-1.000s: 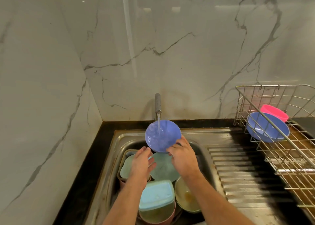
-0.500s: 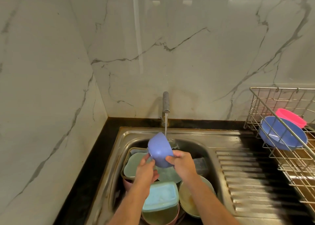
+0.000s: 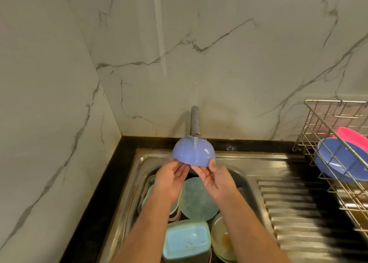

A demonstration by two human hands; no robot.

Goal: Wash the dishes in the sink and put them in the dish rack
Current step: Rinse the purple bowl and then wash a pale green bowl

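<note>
Step in hand: rinsing. The blue bowl (image 3: 193, 151) is held inverted, base up, directly under the tap (image 3: 195, 121); the water stream lands on its outer base. The left hand (image 3: 170, 180) supports the rim from below on its left side, fingers curled under the edge. The right hand (image 3: 216, 178) pinches the rim on its right, thumb on the outer wall, fingers beneath. Both grips are therefore closed on the bowl, above the sink (image 3: 235, 163).

Unwashed items remaining in the sink: a round teal plate (image 3: 199, 200), a teal lidded container (image 3: 187, 239) and others.

Next move, as judged: carry the bowl right, over the ribbed drainboard (image 3: 298, 213), to the dish rack (image 3: 336, 135), which already holds a second blue bowl (image 3: 336, 161) and a pink bowl (image 3: 352, 136). Requirement: a secure hold on a wet rim and a free slot beside these
</note>
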